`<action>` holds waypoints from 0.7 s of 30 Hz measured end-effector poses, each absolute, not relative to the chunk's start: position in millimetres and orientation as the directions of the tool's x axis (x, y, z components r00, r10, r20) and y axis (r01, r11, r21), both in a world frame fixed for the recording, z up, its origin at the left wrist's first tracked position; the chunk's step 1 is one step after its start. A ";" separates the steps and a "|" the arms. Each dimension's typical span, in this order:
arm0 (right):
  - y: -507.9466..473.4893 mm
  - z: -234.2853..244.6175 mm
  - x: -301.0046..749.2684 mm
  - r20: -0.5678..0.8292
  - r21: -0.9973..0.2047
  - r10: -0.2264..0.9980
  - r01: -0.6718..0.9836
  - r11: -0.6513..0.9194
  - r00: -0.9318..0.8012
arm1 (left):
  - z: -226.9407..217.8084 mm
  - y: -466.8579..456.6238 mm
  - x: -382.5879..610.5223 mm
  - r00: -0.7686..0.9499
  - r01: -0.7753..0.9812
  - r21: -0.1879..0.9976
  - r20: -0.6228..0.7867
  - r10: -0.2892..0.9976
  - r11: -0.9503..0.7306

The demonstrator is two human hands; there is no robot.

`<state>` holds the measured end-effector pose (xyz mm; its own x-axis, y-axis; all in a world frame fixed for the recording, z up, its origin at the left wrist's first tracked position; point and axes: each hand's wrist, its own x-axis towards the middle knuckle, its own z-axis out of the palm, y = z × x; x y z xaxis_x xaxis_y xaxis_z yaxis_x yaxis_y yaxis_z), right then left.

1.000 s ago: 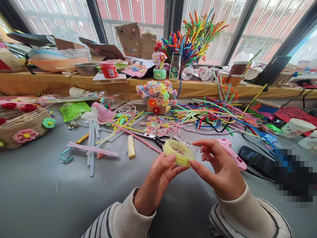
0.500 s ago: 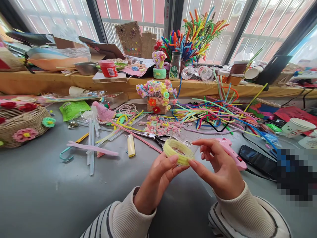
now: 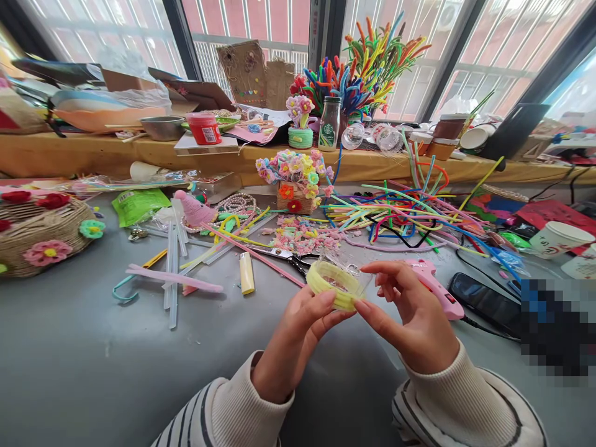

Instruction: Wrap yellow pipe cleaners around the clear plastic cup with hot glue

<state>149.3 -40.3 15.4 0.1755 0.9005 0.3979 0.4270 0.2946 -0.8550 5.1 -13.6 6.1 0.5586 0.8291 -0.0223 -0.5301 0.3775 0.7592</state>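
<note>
Both hands hold a small round clear container wrapped in yellow fuzzy pipe cleaner (image 3: 336, 284) just above the grey table (image 3: 93, 366). My left hand (image 3: 298, 332) pinches its near left rim between thumb and fingers. My right hand (image 3: 410, 316) grips its right side, index finger curled over the top and thumb pressing the yellow wrap. Behind the right hand lies a pink glue gun (image 3: 435, 287). Scissors (image 3: 284, 256) and a yellow lighter (image 3: 246, 273) lie just beyond the container.
A heap of coloured pipe cleaners (image 3: 400, 214) spreads across the right. A woven basket with flowers (image 3: 41, 236) sits at the far left, clear glue sticks (image 3: 172, 273) near it. A black phone (image 3: 484, 303) lies right; a small flower basket (image 3: 295, 186) stands centre; the shelf behind is cluttered.
The hands and the yellow-wrapped container have hardly moved; the fingers shifted only slightly on the rim.
</note>
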 end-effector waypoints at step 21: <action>-39.5 13.9 152.8 0.375 -0.866 0.919 0.400 0.300 0.121 | 6.0 -15.0 3.3 0.564 -0.535 0.756 -0.012 0.826 0.377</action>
<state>152.8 -39.5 13.9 0.1211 0.9192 0.3747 0.4003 0.3002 -0.8658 3.3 -15.0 6.0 0.5639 0.8258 -0.0125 -0.5354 0.3769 0.7559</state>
